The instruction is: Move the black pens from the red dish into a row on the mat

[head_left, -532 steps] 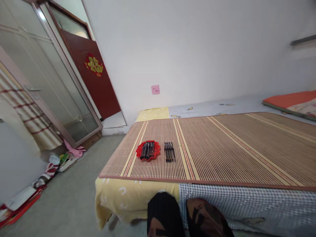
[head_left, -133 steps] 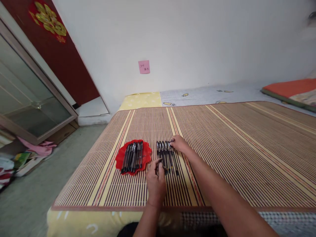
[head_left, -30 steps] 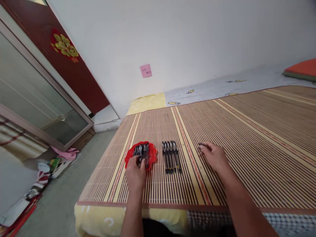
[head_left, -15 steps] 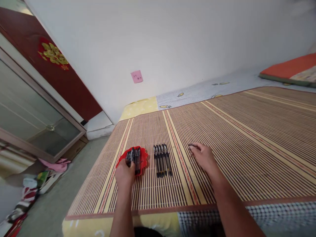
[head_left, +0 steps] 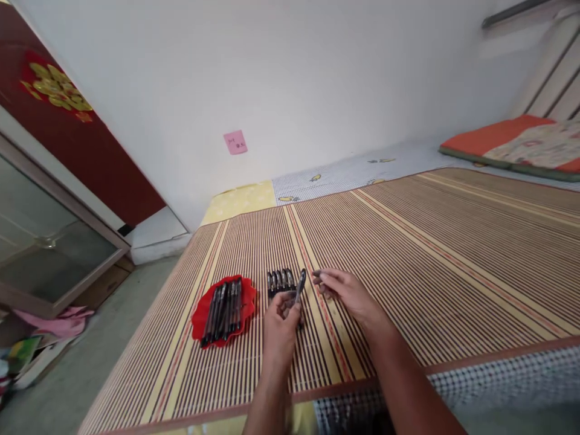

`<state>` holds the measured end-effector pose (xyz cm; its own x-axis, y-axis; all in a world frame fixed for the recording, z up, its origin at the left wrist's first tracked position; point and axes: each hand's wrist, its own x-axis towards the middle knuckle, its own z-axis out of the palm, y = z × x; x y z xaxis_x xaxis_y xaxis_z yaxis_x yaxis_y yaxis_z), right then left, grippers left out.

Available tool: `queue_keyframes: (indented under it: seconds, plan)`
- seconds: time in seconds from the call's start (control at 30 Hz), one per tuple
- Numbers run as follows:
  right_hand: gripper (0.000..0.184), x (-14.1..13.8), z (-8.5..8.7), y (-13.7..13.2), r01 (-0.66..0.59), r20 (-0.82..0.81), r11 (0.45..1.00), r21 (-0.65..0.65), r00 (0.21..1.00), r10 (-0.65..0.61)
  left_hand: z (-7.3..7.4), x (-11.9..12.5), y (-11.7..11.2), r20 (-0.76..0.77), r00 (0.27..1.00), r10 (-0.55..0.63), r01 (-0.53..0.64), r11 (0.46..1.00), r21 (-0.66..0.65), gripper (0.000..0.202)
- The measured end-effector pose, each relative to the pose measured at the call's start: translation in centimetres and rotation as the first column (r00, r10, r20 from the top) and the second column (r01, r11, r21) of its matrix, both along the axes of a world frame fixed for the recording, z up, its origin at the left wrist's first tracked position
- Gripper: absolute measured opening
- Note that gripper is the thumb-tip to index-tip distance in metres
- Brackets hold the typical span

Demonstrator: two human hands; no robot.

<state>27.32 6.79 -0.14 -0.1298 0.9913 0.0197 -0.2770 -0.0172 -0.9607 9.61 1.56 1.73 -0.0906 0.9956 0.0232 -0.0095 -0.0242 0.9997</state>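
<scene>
My left hand (head_left: 281, 320) pinches a black pen (head_left: 301, 283), held upright and slightly tilted over the mat. Below it lies a row of several black pens (head_left: 278, 280), their lower parts mostly hidden by the hand. Just right of the held pen, my right hand (head_left: 342, 290) reaches in with its fingers bent and loosely apart; I see no pen in it, and its fingertips look dark. A red scalloped dish (head_left: 248, 302) holds several more black pens (head_left: 223, 311) to the left of my left hand.
A striped bamboo mat (head_left: 385, 254) covers the bed. An orange folded quilt (head_left: 489, 142) rests at the far right. On the white wall is a pink note (head_left: 235, 142). Left of the bed, a pink cloth (head_left: 58, 323) lies low beside a glass-panelled door (head_left: 58, 241).
My left hand has left the red dish with a pen and moved right, over the row. My right hand has come closer to it. The view has shifted to the right.
</scene>
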Motion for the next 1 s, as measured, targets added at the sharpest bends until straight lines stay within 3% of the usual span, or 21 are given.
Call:
queue_keyframes:
  seconds: [0.17, 0.47, 0.53, 0.63, 0.73, 0.83, 1.0]
  plan:
    - [0.031, -1.1, 1.2, -0.6, -0.189, 0.069, 0.982, 0.028, 0.980, 0.187, -0.8, 1.3, -1.0, -0.123, 0.992, 0.038, -0.033, 0.998, 0.045, 0.019]
    - [0.030, -2.0, 0.8, -1.2, -0.059, -0.061, 0.998, 0.011, 0.996, 0.060, 0.6, 1.7, -1.4, -0.252, 0.967, 0.017, 0.004, 0.996, 0.086, 0.012]
    - [0.030, -1.0, 0.4, -0.8, 0.011, -0.135, 0.999, -0.040, 0.991, -0.016, 0.5, 1.3, -1.4, -0.205, 0.978, -0.036, 0.044, 0.998, 0.035, 0.015]
    - [0.026, 1.7, -0.2, 0.1, 0.236, -0.286, 0.967, -0.098, 0.924, -0.254, -0.2, 0.7, -1.5, -0.044, 0.991, -0.127, 0.122, 0.987, -0.104, 0.022]
    - [0.024, 3.9, -0.5, 0.7, 0.387, -0.365, 0.915, -0.112, 0.841, -0.401, -0.6, 0.6, -1.4, 0.043, 0.993, -0.110, 0.114, 0.987, -0.112, 0.024]
    - [0.024, 3.8, -0.4, 0.4, 0.326, -0.312, 0.937, -0.128, 0.883, -0.350, -0.5, 0.9, -1.2, 0.012, 0.999, -0.044, 0.045, 0.998, -0.039, 0.026]
    - [0.030, 0.1, 0.8, -0.7, 0.046, -0.094, 0.997, -0.055, 0.994, -0.051, 0.1, 0.9, -1.4, -0.191, 0.977, 0.093, -0.081, 0.994, 0.069, 0.022]
